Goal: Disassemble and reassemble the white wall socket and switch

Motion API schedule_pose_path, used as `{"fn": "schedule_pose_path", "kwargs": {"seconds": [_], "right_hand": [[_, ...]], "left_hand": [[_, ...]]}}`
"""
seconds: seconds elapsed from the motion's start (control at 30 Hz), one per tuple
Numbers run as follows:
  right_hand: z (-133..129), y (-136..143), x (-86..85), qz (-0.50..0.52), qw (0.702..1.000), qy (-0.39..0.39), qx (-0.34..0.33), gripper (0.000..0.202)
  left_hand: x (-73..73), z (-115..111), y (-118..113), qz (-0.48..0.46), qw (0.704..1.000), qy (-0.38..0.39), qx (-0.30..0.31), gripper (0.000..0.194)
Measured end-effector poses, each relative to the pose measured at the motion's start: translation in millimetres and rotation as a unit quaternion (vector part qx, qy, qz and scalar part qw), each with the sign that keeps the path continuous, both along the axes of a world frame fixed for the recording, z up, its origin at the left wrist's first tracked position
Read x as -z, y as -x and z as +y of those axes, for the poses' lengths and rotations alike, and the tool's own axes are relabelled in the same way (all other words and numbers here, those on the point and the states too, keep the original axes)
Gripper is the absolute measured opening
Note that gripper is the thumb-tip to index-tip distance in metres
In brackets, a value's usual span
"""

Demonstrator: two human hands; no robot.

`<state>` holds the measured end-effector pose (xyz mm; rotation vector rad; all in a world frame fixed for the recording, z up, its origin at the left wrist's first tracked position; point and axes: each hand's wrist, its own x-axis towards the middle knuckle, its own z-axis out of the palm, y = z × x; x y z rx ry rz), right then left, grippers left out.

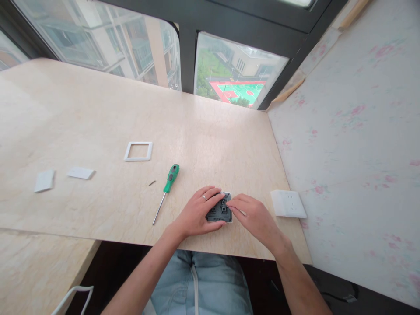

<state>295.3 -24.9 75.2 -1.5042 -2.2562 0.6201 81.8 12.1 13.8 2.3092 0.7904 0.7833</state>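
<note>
A dark grey wall switch base (218, 215) with a light rim lies on the worktop. My left hand (197, 212) grips it from the left, thumb along the near edge and fingers over the far edge. At its right side, the thumb and fingertips of my right hand (253, 215) are pinched together over the switch mechanism; whatever they hold is too small to make out. To the left lies a screwdriver (170, 178) with a green handle, its metal tip toward me. Beside it is a small dark metal piece (152, 183).
A white switch frame (138, 159) lies farther back. Two white rocker plates, one square (44, 181) and one narrower (81, 173), are at the left. A white socket (288, 204) sits by the right wall. Windows bound the worktop's (216, 144) far side; its near edge is before my lap.
</note>
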Motion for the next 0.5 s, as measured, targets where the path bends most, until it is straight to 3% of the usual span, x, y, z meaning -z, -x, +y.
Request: {"fn": "schedule_pose_path", "kwargs": {"seconds": [0.23, 0.5], "right_hand": [[-3.3, -4.4, 2.7, 0.015, 1.0, 0.022, 0.014, 0.021], [-8.5, -4.5, 5.8, 0.03, 0.999, -0.013, 0.003, 0.02]], "left_hand": [[0.5, -0.7, 0.2, 0.001, 1.0, 0.004, -0.004, 0.07], [-0.4, -0.9, 0.2, 0.003, 1.0, 0.007, -0.004, 0.069]]}}
